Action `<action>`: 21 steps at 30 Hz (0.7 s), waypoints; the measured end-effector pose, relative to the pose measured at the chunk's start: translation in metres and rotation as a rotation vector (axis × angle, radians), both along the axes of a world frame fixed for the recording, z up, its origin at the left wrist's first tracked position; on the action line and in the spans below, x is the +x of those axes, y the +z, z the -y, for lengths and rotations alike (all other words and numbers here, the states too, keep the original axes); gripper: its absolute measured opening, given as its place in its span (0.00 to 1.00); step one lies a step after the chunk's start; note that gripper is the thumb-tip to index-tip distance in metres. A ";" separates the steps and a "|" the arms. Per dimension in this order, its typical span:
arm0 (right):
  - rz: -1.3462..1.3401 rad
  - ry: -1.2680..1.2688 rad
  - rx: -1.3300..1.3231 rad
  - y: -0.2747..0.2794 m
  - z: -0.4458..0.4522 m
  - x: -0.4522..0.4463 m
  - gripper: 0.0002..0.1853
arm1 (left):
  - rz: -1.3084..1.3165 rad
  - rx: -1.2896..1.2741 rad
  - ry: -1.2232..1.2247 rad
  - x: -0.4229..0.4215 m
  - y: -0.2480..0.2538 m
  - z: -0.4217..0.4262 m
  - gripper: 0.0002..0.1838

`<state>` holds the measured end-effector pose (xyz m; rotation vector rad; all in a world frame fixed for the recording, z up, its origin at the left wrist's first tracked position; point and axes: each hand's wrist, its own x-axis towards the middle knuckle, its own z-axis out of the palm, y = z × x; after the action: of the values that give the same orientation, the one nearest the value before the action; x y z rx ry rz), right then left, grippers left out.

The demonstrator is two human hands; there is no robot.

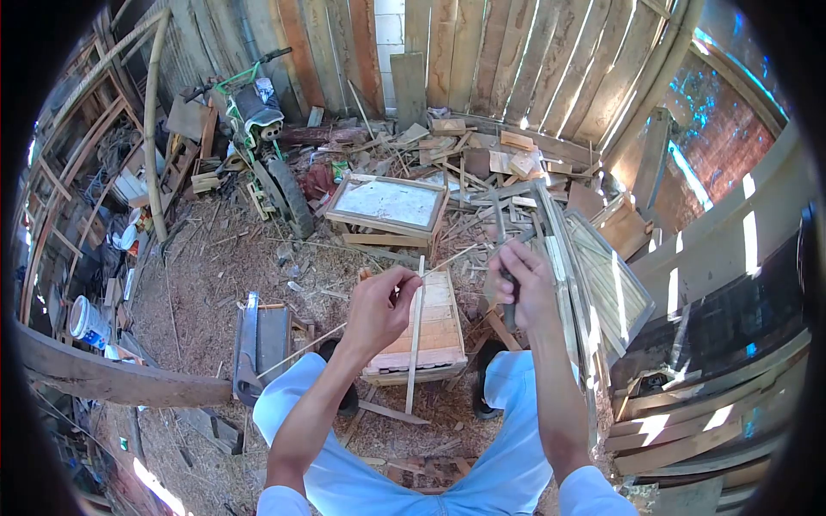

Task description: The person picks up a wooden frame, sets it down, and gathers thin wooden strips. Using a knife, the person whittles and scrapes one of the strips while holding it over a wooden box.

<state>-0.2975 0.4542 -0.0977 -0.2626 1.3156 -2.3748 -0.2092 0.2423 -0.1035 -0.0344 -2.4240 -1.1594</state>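
My left hand [385,311] is closed in a pinch on a thin wood strip [452,258] that slants out on both sides of the fingers. My right hand [525,279] is wrapped round a dark-handled tool [508,314], raised to the right of the left hand. Below the hands stands a wooden box [436,322] with pale slats on top, between my feet. A long narrow stick [416,340] lies across it, close to the left fingertips.
A handsaw [249,348] rests on a dark box at left. Beyond stands a framed tray [387,202], with scrap wood [465,155] behind it. A bike [271,155] stands back left, and a framed panel [609,275] leans at right.
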 end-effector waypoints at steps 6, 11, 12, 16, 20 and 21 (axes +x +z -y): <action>-0.145 0.213 0.243 -0.006 0.022 0.022 0.22 | -0.003 0.031 -0.020 -0.001 -0.001 -0.002 0.04; -0.080 0.155 0.226 -0.003 0.021 0.017 0.19 | -0.034 0.011 -0.010 0.002 0.000 -0.004 0.04; -0.056 0.066 0.211 0.000 0.016 0.014 0.17 | -0.036 0.011 -0.010 0.004 0.000 -0.002 0.04; -0.020 -0.079 0.073 0.012 -0.015 -0.003 0.17 | 0.085 -0.022 -0.012 0.011 0.000 0.008 0.05; -0.036 0.123 0.303 0.005 0.006 0.021 0.21 | 0.135 0.013 -0.018 0.009 0.003 0.001 0.06; -0.108 0.176 0.283 0.003 0.012 0.026 0.20 | 0.139 0.011 -0.021 0.008 0.003 -0.002 0.06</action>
<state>-0.2713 0.4419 -0.0944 -0.4075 1.5872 -2.0252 -0.2014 0.2438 -0.1008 0.0244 -2.5430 -1.2218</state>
